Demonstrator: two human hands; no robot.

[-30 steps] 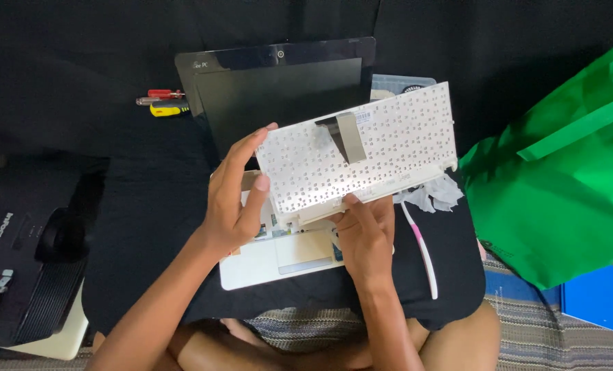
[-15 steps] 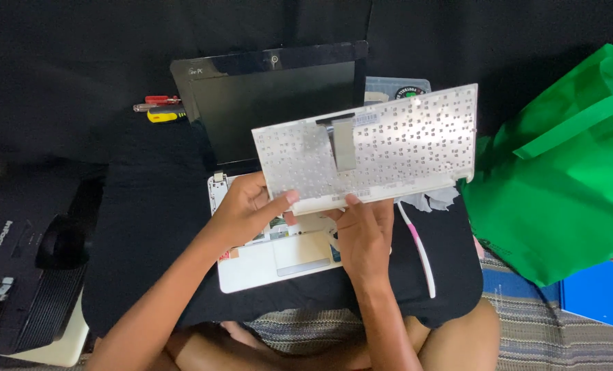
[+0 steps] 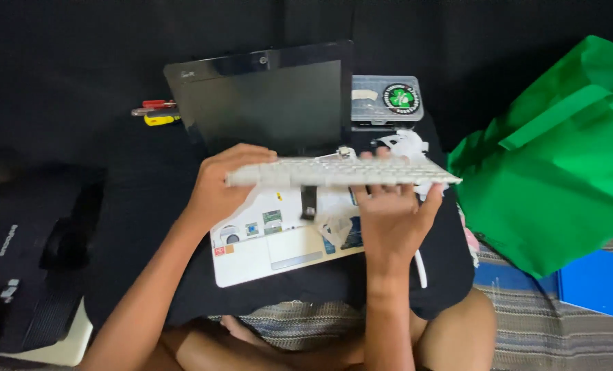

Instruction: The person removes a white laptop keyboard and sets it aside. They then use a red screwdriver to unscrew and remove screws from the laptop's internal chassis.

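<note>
Between the fingers (image 3: 389,206), the keyboard (image 3: 341,172) looks matt white plastic; beyond them, the laptop screen (image 3: 265,103) is glossy black; the green bag (image 3: 560,151) looks smooth.

The detached keyboard (image 3: 341,172) is seen nearly edge-on and blurred, so its keys cannot be made out. The middle of the open laptop base (image 3: 279,240) is covered by it, and the lower rim of the dark screen (image 3: 265,103) is hidden behind it. The fingertips of the left hand (image 3: 217,189) are concealed behind the keyboard's left end; the grip of the right hand (image 3: 392,213) is partly masked by its right end. The green bag (image 3: 560,151) is cut off by the right edge, the black device (image 3: 18,261) by the left edge. The clear plastic box (image 3: 387,98) holds contents too small to tell. Both forearms are cropped at the bottom edge.
</note>
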